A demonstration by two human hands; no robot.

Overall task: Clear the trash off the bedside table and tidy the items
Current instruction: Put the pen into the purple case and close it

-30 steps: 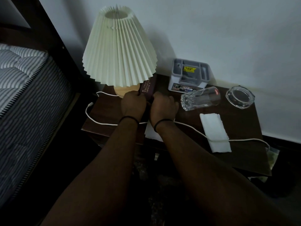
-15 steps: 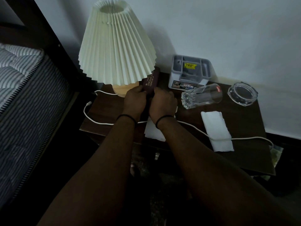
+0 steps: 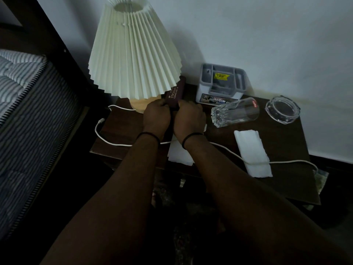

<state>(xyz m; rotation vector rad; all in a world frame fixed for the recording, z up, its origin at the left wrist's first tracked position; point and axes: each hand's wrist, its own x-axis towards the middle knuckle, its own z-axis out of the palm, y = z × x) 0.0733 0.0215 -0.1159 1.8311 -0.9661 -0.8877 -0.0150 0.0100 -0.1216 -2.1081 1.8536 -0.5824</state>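
Closest in, both forearms reach over the near edge of the dark wood worktop (image 3: 282, 150), each wrist with a thin black band. A white tissue (image 3: 179, 153) lies right under the wrists, hanging slightly past that near edge, with a white cable (image 3: 114, 142) running sideways beneath the arms. To the right of the hands a second, folded tissue (image 3: 253, 153) sits with the cable crossing over its near end, and there's a decent patch of bare wood beyond it out to the right edge.

The left hand (image 3: 156, 116) and right hand (image 3: 189, 119) are side by side, fingers curled round the near end of a maroon glasses case (image 3: 175, 92), one hand on each side. The case angles up and away, its far end tucked under the rim of the pleated lampshade (image 3: 133, 54), so it's tight on that side. The lamp's wooden base (image 3: 138, 106) is just left of the left hand.

Just right of the right hand a clear drinking glass (image 3: 236, 111) lies on its side. Further right is a glass ashtray (image 3: 282, 109) near the far right corner. Behind the glass, against the wall, stands a grey organiser box (image 3: 221, 83). Well off to the left is the bed's mattress (image 3: 23, 96).
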